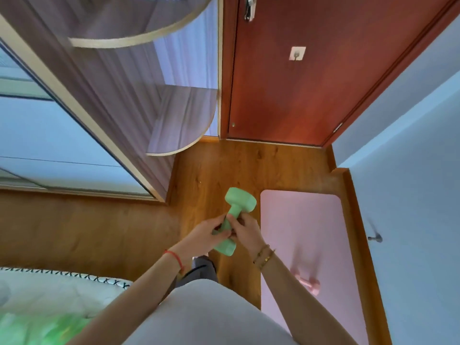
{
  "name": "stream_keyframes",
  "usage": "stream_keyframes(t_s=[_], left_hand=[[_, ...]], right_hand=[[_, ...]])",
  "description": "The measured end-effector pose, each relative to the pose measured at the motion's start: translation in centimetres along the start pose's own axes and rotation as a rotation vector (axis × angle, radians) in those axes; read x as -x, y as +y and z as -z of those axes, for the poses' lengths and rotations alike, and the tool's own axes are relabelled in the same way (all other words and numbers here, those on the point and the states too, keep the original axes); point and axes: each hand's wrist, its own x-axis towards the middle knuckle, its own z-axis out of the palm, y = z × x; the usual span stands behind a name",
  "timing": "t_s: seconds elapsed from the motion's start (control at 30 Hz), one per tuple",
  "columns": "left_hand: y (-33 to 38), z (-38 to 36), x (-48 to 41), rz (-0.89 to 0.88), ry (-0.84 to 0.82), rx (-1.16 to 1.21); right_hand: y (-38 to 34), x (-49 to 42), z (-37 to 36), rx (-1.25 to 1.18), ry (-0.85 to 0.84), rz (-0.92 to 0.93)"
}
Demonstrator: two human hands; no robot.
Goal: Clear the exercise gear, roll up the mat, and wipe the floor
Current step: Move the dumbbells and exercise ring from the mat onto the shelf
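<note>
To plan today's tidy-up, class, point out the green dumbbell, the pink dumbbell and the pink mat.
green dumbbell (240,199): head view, on its upper weight end.
pink dumbbell (310,285): head view, on its middle.
pink mat (303,220): head view, on a bare part near its far end.

Wood floor, pink mat, apparently unrolled

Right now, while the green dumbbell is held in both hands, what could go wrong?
1. The left hand and right hand grip the green dumbbell mostly with the fingers, above the wooden floor and close to the person's foot; a slip might dent the floor or hurt the foot.
2. The pink dumbbell lies on the pink mat; a careless step there might cause a trip.
</note>
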Motion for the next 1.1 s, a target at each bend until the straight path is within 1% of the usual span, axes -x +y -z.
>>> stream_keyframes(t_s=[0.17, 0.43, 0.57, 0.7, 0.77, 0.9, 0.97, 1.03, 1.1], left_hand=[[-2.0, 7.8, -3.5, 0.080, 0.093, 0.062], [-3.1, 17.6, -10.9, 0.059, 0.233, 0.142], [-3.9, 21.7, -16.3, 0.084, 0.315, 0.218], [-4.6, 25.4, -21.7, 0.123, 0.383, 0.194], [-5.9, 27.0, -24.3, 0.136, 0.407, 0.223], [-9.5, 29.4, -28.6, 0.198, 0.485, 0.303], [-10.8, 30.2, -30.0, 0.223, 0.560, 0.363], [-12.7, 31.0, -31.7, 0.248, 0.679, 0.484], [-14.5, 31.9, -33.0, 0.285, 0.796, 0.539]], right_hand=[[-5.8, -7.3, -4.4, 0.000, -0.092, 0.006], [-12.8, -20.1, -8.2, -0.076, -0.179, -0.013], [-16.0, -27.6, -9.1, -0.035, -0.238, -0.011], [-19.2, -35.5, -10.3, 0.089, -0.261, 0.013], [-20.4, -39.1, -11.1, 0.168, -0.302, 0.043], [-21.7, -45.2, -13.6, 0.183, -0.352, 0.036], [-22.0, -47.4, -15.0, 0.183, -0.348, 0.012], [-22.1, -50.1, -16.9, 0.180, -0.347, -0.015], [-22.4, -52.6, -18.8, 0.157, -0.354, -0.027]])
